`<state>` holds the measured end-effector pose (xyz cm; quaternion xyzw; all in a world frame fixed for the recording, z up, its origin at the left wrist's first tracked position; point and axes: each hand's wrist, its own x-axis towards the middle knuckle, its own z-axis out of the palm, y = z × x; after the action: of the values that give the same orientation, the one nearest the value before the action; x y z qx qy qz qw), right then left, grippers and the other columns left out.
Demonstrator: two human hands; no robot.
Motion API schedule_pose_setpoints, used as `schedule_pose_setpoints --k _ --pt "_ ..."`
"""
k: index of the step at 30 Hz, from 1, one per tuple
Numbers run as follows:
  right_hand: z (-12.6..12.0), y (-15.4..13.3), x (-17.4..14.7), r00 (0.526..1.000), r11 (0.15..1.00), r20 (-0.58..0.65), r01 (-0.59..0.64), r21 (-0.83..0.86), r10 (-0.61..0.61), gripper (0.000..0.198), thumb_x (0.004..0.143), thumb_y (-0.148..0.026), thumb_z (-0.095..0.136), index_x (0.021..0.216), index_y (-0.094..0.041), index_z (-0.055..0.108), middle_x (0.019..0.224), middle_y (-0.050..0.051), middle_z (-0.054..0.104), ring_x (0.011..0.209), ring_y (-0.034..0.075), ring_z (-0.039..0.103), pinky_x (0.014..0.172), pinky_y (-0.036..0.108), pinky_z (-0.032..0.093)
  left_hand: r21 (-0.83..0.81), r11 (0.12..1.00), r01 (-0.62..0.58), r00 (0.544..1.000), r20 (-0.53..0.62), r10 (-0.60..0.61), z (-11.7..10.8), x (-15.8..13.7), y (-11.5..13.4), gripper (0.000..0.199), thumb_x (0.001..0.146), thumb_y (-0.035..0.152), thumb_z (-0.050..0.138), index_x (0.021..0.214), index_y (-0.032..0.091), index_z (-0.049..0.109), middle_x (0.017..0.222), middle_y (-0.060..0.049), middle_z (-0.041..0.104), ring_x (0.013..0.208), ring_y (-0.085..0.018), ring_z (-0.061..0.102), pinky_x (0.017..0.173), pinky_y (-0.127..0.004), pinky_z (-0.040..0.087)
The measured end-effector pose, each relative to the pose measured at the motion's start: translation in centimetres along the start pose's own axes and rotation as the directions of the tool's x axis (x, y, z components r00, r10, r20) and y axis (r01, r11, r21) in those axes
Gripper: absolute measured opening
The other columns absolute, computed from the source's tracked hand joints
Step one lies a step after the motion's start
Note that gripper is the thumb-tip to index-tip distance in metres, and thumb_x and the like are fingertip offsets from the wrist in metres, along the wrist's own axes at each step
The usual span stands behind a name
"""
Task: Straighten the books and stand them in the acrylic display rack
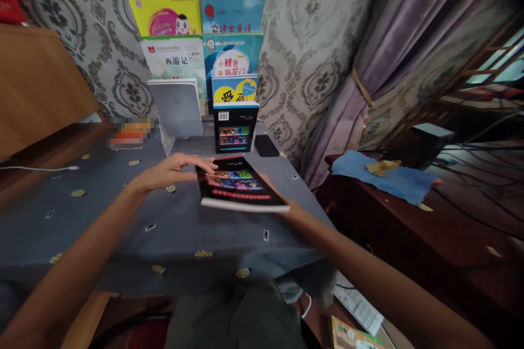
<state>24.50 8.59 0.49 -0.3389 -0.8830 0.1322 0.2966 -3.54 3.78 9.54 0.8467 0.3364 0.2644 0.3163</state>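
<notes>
A black book with colorful picture strips on its cover and a white page edge is tilted above the cloth, between my hands. My left hand is at its left side, fingers reaching over the cover and thumb near the edge. My right hand grips the right edge from beneath; most of its fingers are hidden by the book. Just behind stands a tiered book rack. In its lowest right row is a similar black book, and a grey-white book or tablet-like panel leans at left.
Yellow and blue books fill the upper rack. A black phone-like object lies right of it on the patterned tablecloth. A white cable is at left. Right of the table, a blue cloth covers part of a dark red surface.
</notes>
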Motion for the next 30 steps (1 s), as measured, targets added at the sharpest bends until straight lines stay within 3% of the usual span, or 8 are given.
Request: schedule_pose_setpoints --k 4,9,11,14,18,21,25,30 --pt "0.2 1.6 -0.3 0.992 0.972 0.125 0.006 -0.234 0.024 0.045 0.098 -0.021 0.046 0.142 -0.021 0.056 0.156 0.012 0.047 0.148 0.033 0.036 0.118 0.063 0.03 0.236 0.972 0.009 0.998 0.055 -0.023 1.7 -1.4 -4.6 0.025 0.095 0.024 0.052 0.113 0.028 0.07 0.153 -0.003 0.051 0.153 -0.028 0.028 0.121 -0.061 0.026" --pt "-0.2 3.5 -1.4 0.964 0.91 0.131 -0.166 -0.381 0.23 0.043 0.101 -0.018 0.034 0.134 -0.016 0.061 0.151 0.015 0.052 0.145 0.032 0.042 0.113 0.065 0.034 0.345 0.934 0.093 0.986 0.101 -0.136 2.9 -2.7 -8.2 0.046 0.089 0.011 0.043 0.128 0.029 0.059 0.154 -0.005 0.05 0.143 -0.024 0.045 0.117 -0.057 0.037" --pt "-0.2 3.2 -1.4 0.977 0.934 0.107 -0.141 -0.33 0.185 0.041 0.101 -0.019 0.036 0.133 -0.017 0.061 0.15 0.014 0.053 0.144 0.03 0.044 0.114 0.059 0.036 0.341 0.936 0.087 0.983 0.121 -0.136 2.9 -2.8 -8.2 0.05 0.087 0.009 0.042 0.129 0.03 0.059 0.154 -0.003 0.05 0.14 -0.022 0.049 0.117 -0.052 0.04" --pt "1.0 0.8 -0.4 0.993 0.985 0.116 0.012 -0.173 0.008 0.04 0.101 -0.021 0.04 0.137 -0.019 0.058 0.151 0.012 0.053 0.145 0.025 0.043 0.116 0.053 0.037 0.332 0.935 0.127 0.986 0.061 -0.156 3.2 -2.6 -7.6 0.04 0.091 0.015 0.041 0.122 0.028 0.063 0.15 -0.003 0.054 0.137 -0.022 0.053 0.115 -0.05 0.042" --pt "3.9 -3.3 1.9 0.947 0.972 0.229 0.235 -0.009 -0.227 0.041 0.104 -0.024 0.04 0.143 -0.019 0.051 0.153 0.011 0.051 0.146 0.022 0.041 0.121 0.049 0.033 0.327 0.912 0.245 0.969 -0.102 -0.224 4.7 -2.7 -7.3 0.032 0.095 0.026 0.041 0.116 0.025 0.066 0.141 -0.006 0.063 0.128 -0.025 0.061 0.11 -0.052 0.046" --pt "5.3 -4.1 3.2 0.941 0.979 0.275 0.203 0.015 -0.199 0.048 0.103 -0.03 0.046 0.146 -0.009 0.044 0.153 0.019 0.048 0.145 0.027 0.043 0.121 0.049 0.034 0.32 0.897 0.303 0.95 -0.169 -0.261 5.6 -3.1 -7.2 0.033 0.097 0.031 0.041 0.118 0.024 0.065 0.139 -0.008 0.065 0.128 -0.026 0.061 0.114 -0.055 0.041" --pt "5.0 -1.2 3.5 0.945 0.987 0.294 0.157 -0.02 -0.144 0.058 0.101 -0.038 0.048 0.151 -0.01 0.037 0.153 0.021 0.048 0.149 0.03 0.036 0.121 0.053 0.033 0.334 0.87 0.362 0.931 -0.167 -0.324 6.2 -3.6 -6.1 0.038 0.1 0.045 0.042 0.127 0.026 0.06 0.148 -0.006 0.056 0.141 -0.026 0.048 0.123 -0.057 0.027" --pt "3.3 3.0 2.7 0.962 0.996 0.271 0.049 -0.078 -0.026 0.061 0.103 -0.043 0.041 0.153 -0.009 0.036 0.157 0.02 0.042 0.151 0.031 0.031 0.122 0.054 0.031 0.446 0.792 0.417 0.906 -0.128 -0.404 7.3 -3.6 -5.1 0.063 0.1 0.055 0.041 0.156 0.028 0.029 0.162 -0.008 0.036 0.15 -0.028 0.033 0.123 -0.054 0.029"
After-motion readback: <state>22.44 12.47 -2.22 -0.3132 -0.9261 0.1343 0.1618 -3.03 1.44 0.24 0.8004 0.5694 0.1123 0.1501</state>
